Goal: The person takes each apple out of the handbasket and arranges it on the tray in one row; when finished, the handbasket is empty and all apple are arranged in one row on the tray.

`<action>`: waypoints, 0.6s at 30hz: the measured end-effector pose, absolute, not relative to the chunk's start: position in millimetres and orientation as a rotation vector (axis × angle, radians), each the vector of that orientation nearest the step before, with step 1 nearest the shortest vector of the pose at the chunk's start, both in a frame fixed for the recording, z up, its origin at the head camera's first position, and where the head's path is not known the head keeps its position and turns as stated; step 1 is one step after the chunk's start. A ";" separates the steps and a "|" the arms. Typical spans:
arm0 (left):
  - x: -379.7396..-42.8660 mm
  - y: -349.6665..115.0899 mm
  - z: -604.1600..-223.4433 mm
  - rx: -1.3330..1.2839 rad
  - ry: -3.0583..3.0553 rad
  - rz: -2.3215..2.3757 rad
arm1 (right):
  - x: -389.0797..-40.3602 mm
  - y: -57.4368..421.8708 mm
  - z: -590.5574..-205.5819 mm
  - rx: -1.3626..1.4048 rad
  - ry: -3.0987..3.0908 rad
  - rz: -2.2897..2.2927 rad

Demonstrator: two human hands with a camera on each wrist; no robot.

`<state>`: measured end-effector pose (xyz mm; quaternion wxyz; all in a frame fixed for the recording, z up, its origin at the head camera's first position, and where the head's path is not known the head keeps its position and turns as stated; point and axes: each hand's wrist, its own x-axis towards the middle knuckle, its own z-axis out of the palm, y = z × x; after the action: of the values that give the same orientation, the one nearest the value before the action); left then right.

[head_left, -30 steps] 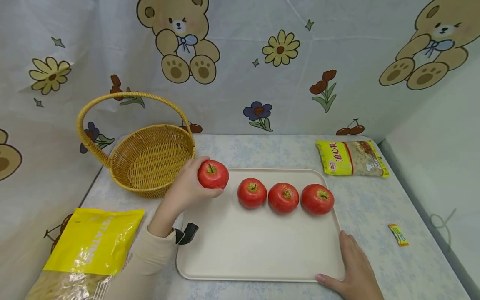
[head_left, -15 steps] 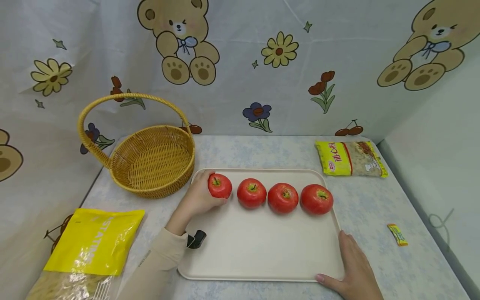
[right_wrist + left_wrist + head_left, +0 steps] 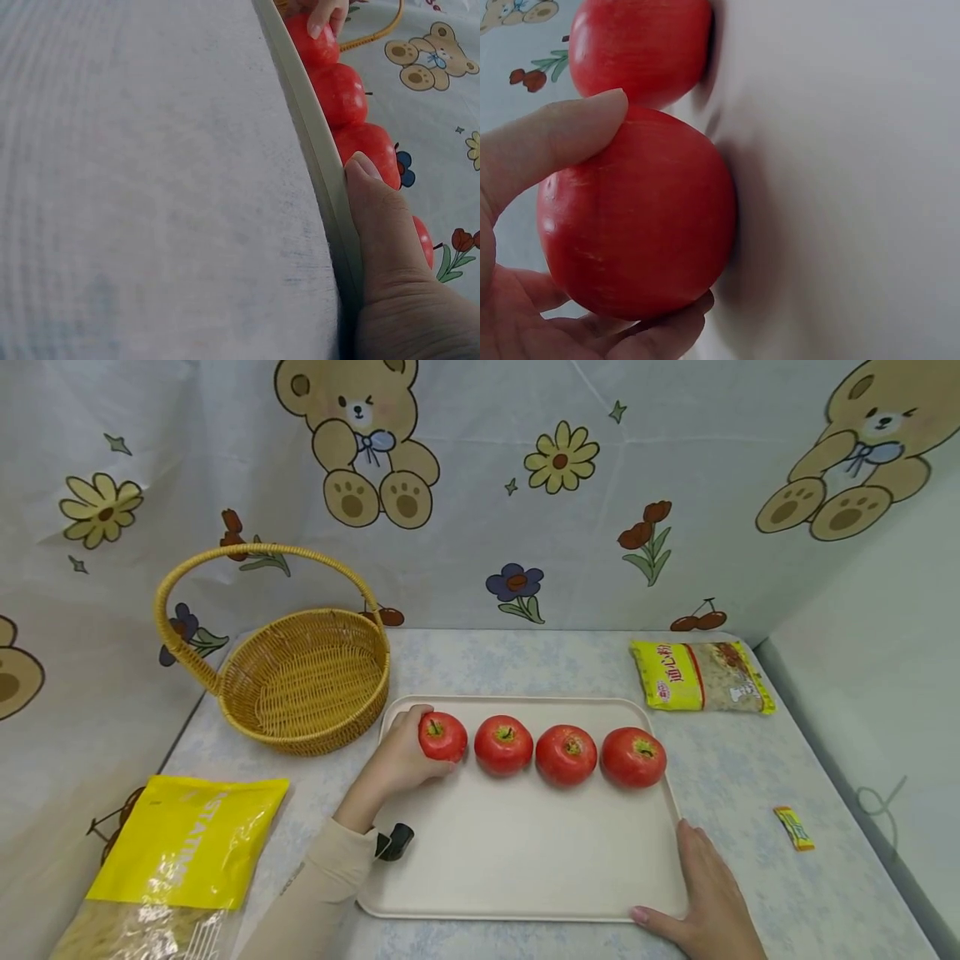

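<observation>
In the head view my left hand (image 3: 405, 753) grips a red apple (image 3: 442, 737) over the left end of a cream tray (image 3: 510, 860). The left wrist view shows the thumb across one side of this apple (image 3: 641, 217) and fingers curled round the other, close over the tray's surface. Three more red apples, the nearest (image 3: 503, 745), a middle one (image 3: 566, 755) and the rightmost (image 3: 633, 757), stand in a row on the tray. At its front right corner rests my right hand (image 3: 708, 902), fingers along the side edge and straight thumb (image 3: 382, 225) against the front rim.
A yellow wicker basket (image 3: 315, 685) with a tall handle stands behind the tray at left. A yellow pasta bag (image 3: 187, 852) lies front left, another yellow food bag (image 3: 705, 677) back right. A small yellow wrapped packet (image 3: 795, 829) lies right of the tray.
My left hand has moved right and down with the apple, from near the basket to beside the row on the tray. My right hand has stayed in place.
</observation>
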<state>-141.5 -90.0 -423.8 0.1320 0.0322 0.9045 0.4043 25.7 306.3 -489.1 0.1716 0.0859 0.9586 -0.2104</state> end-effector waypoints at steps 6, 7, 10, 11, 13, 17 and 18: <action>-143.8 -91.4 -424.1 0.113 2.613 1.185 | 25.2 306.7 -488.4 0.225 2.736 -0.591; -144.0 -91.4 -424.3 0.113 2.612 1.185 | 25.1 306.8 -488.3 0.224 2.736 -0.591; -143.4 -91.0 -424.4 0.111 2.605 1.188 | 25.2 306.9 -488.1 0.229 2.737 -0.583; -142.7 -90.9 -424.0 0.101 2.601 1.193 | 25.1 306.9 -488.2 0.233 2.735 -0.585; -140.5 -90.5 -422.8 0.085 2.596 1.200 | 24.8 307.2 -488.0 0.239 2.725 -0.583; -133.1 -89.5 -414.5 0.092 2.638 1.184 | 22.0 308.3 -484.1 0.262 2.676 -0.565; -130.7 -89.0 -411.2 0.101 2.662 1.172 | 20.9 308.5 -481.8 0.272 2.658 -0.561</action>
<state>-130.7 -89.0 -411.2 0.1152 0.0344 0.9085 0.4001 20.9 308.5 -481.8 0.2043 0.0976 0.9530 -0.2013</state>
